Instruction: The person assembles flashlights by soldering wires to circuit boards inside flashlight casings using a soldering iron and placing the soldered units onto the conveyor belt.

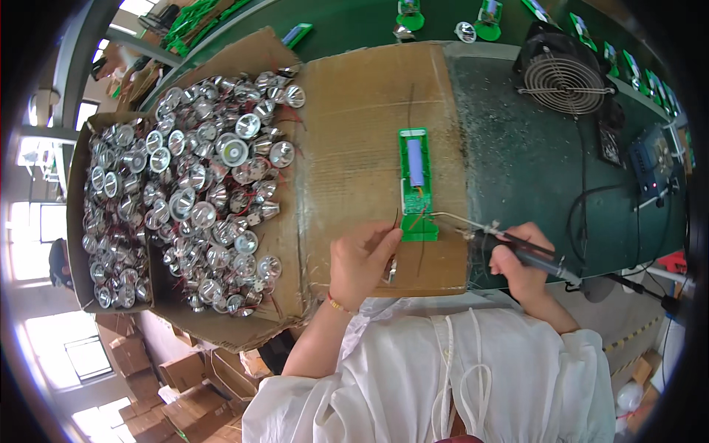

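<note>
A narrow green plastic housing (404,168) lies open on a cardboard sheet (354,148). Inside it are a purple cylindrical battery (415,164) and, at the nearer end, a small green circuit board (417,202) with thin wires. My right hand (523,258) grips a soldering iron (538,261), whose bent thin tip reaches the board from the right. At the housing's lower left edge, my left hand (360,260) has its thumb and finger pinched together; what they hold is too small to make out. A shiny piece (392,272) shows partly beneath that hand.
Cardboard boxes (292,244) heaped with silvery lamp reflectors (199,177) with red wires stand at left. On the green bench (509,177) at right are a fan with a wire guard (564,83) and a blue soldering station (653,166). More green housings (489,18) line the back.
</note>
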Demonstrator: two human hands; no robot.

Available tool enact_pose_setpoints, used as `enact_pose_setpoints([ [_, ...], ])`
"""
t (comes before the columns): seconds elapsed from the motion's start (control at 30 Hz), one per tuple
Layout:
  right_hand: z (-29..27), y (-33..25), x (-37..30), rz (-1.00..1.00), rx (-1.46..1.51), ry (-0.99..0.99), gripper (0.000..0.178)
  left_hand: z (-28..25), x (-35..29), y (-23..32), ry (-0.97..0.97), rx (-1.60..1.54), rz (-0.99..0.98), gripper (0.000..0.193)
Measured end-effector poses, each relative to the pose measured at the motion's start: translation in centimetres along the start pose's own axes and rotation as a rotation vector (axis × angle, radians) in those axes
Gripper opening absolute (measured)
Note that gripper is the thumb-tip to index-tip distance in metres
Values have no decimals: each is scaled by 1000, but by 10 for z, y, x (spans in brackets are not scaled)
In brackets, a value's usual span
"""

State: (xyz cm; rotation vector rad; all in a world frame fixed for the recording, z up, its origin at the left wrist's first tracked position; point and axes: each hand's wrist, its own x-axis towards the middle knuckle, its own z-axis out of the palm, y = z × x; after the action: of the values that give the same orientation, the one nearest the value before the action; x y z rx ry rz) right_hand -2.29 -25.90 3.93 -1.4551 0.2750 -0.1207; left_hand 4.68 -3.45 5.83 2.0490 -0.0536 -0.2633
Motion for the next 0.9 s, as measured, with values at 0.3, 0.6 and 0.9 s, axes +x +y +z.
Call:
enact_pose_setpoints([
  [0.3,4,8,3,-261,-207,-98,15,17,5,-17,59,2,31,18],
  [0.6,11,16,4,-130,-126,36,17,21,9,-9,32,100,146,14],
  [0.9,11,14,3,-125,-108,33,16,24,11,-5,59,132,160,13],
])
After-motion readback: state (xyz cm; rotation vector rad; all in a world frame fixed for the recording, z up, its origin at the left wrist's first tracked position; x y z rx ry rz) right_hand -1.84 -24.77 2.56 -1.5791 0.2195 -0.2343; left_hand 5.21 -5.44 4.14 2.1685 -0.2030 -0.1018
